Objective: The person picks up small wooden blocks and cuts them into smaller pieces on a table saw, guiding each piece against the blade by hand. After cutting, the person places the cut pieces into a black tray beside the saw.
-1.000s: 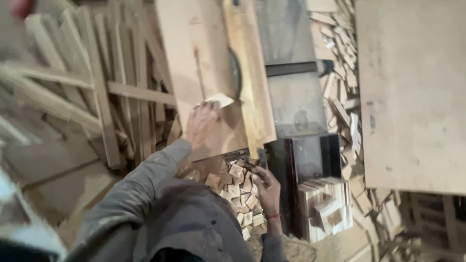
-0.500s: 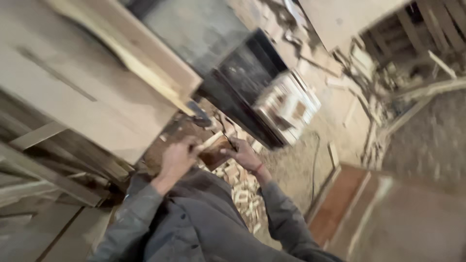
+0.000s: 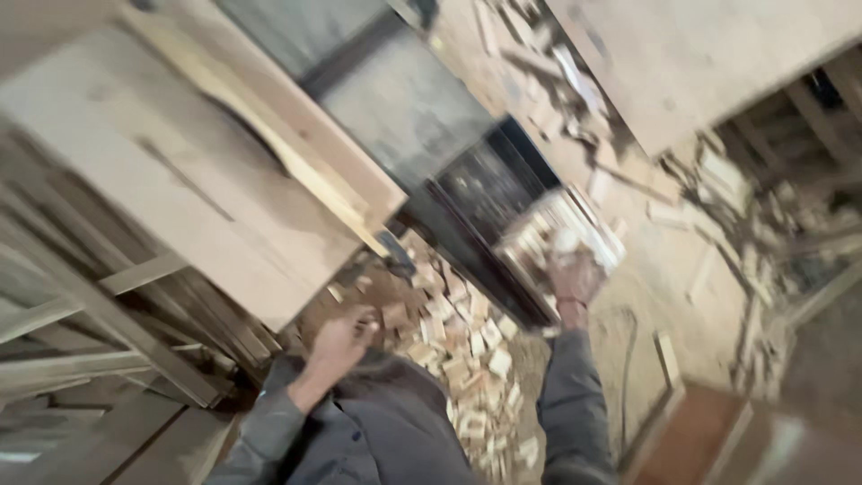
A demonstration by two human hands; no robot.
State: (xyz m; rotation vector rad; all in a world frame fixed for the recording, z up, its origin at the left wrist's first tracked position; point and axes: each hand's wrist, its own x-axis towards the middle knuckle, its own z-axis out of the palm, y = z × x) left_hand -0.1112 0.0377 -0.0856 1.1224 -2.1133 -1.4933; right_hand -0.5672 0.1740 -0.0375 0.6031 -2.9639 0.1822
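Head view, tilted and blurred: the left hand [image 3: 346, 337] sits low by the worktop [image 3: 206, 207] edge, fingers curled in loosely; whether it grips anything I cannot tell. The right hand [image 3: 575, 274] is stretched out to a stack of small blocks [image 3: 561, 235] beside the dark machine [image 3: 476, 193], and seems to be touching it, though the blur hides how far the fingers are spread. Between the two grey sleeves lies a heap of offcuts [image 3: 467, 350] on the floor. A long board [image 3: 269, 135] lies along the worktop. More scrap wood [image 3: 718, 207] litters the ground to the right, near a large pale panel [image 3: 691, 54]
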